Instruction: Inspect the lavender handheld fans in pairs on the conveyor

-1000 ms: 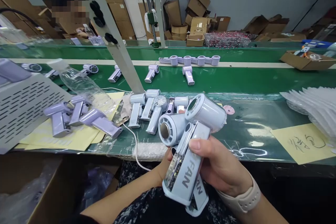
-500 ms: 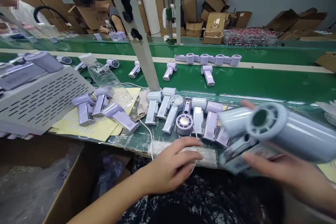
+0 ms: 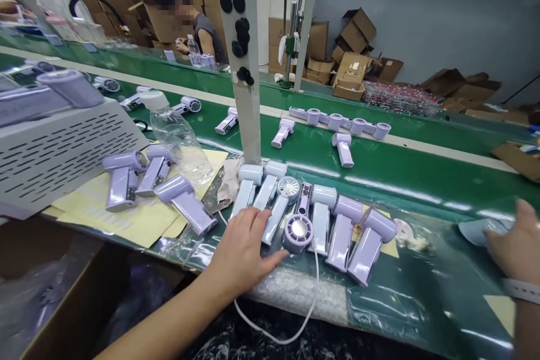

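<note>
My left hand (image 3: 242, 250) is open, thumb spread from the fingers. It hovers over or touches the handles of the light blue handheld fans (image 3: 250, 173) in the row; contact is unclear. Beside its thumb, a purple handheld fan (image 3: 299, 232) with a round silver centre faces up, a white cable (image 3: 317, 275) at its side. Further right in the row lie another light blue fan (image 3: 323, 219) and purple fans (image 3: 345, 233). At the far right, my right hand (image 3: 517, 244) is closed around a light blue handheld fan (image 3: 476, 232), blurred and partly hidden by the fingers.
A grey post (image 3: 247, 95) rises behind the row. Left are a perforated metal box (image 3: 84, 152), a clear bottle (image 3: 179, 140) and purple fans (image 3: 122, 180) on yellow paper. More fans (image 3: 283, 133) lie on the green conveyor (image 3: 388, 163). A co-worker (image 3: 206, 34) sits across.
My right hand has moved right and away with light blue fan parts that were close to the camera. My left hand has shifted left over the row. The view has turned slightly.
</note>
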The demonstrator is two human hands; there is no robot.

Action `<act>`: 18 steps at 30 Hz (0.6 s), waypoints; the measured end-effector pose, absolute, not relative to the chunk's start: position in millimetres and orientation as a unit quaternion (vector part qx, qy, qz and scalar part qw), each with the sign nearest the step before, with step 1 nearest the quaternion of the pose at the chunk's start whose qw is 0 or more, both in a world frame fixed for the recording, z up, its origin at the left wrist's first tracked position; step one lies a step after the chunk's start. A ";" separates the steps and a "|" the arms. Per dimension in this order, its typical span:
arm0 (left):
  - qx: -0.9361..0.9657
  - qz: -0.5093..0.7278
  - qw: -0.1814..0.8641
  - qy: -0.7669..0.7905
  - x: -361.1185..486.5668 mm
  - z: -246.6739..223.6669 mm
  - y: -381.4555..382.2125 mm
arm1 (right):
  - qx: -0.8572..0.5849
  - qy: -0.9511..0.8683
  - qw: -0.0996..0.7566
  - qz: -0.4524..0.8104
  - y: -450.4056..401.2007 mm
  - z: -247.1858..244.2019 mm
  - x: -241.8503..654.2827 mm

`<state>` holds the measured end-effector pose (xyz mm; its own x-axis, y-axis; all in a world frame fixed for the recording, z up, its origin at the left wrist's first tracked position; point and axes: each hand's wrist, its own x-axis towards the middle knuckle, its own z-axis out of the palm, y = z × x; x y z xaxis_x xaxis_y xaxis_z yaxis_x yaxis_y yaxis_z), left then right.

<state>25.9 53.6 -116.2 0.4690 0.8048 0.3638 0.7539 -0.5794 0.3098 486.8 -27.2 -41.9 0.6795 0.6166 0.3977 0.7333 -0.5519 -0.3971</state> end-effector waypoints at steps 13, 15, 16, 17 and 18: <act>0.484 0.418 0.668 0.381 -19.7 -93.8 47.9 | -0.759 -0.627 0.119 0.130 185.1 -41.4 363.5; 0.482 0.448 0.673 0.339 -19.9 -94.2 42.9 | -0.739 -0.642 0.145 0.145 153.8 -23.8 349.8; 0.485 0.444 0.680 0.325 -15.8 -93.7 41.6 | -0.725 -0.652 0.161 0.153 132.3 -16.6 340.2; 0.476 0.445 0.692 0.311 -9.3 -92.7 40.9 | -0.707 -0.666 0.175 0.161 108.2 -11.3 328.2; 0.452 0.458 0.707 0.294 -0.9 -91.4 40.6 | -0.686 -0.681 0.193 0.165 82.5 -8.4 313.8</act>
